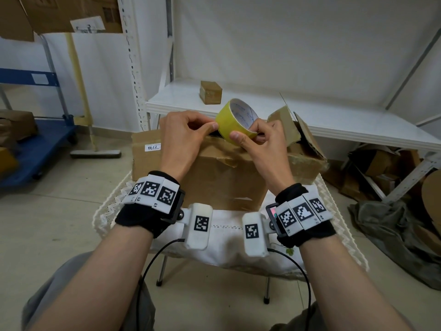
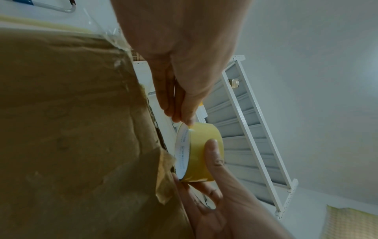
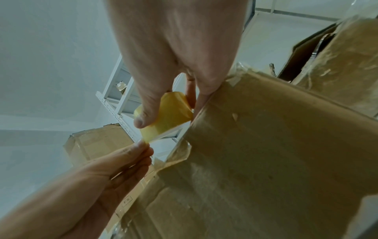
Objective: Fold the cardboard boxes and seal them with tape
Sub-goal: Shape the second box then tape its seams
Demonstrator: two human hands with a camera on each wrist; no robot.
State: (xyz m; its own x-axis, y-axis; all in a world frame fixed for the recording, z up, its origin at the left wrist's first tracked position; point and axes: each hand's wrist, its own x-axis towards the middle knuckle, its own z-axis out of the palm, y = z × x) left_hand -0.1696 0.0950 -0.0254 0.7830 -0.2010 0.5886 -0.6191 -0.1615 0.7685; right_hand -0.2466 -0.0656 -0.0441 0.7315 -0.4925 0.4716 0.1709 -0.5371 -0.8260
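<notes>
Pale tiled floor [image 1: 59, 223], white walls, and a white metal shelf [image 1: 334, 115] running across the back with one small brown box [image 1: 211, 92] sitting on it; off to the left there's a blue cart [image 1: 40, 142], and down under the shelf on the right a heap of cardboard scraps [image 1: 381, 168]. Front and centre, a little table under a white lace cloth [image 1: 229, 237] carries the big cardboard box [image 1: 214, 173], with a second, battered box [image 1: 303, 151] just beside it on the right. Above the big box, the right hand [image 1: 259, 142] grips the yellow tape roll [image 1: 235, 123], thumb on the outer face, fingers curled through the core. The left hand [image 1: 183, 137] pinches at the roll's edge, thumb and forefinger closed on the loose tape end
</notes>
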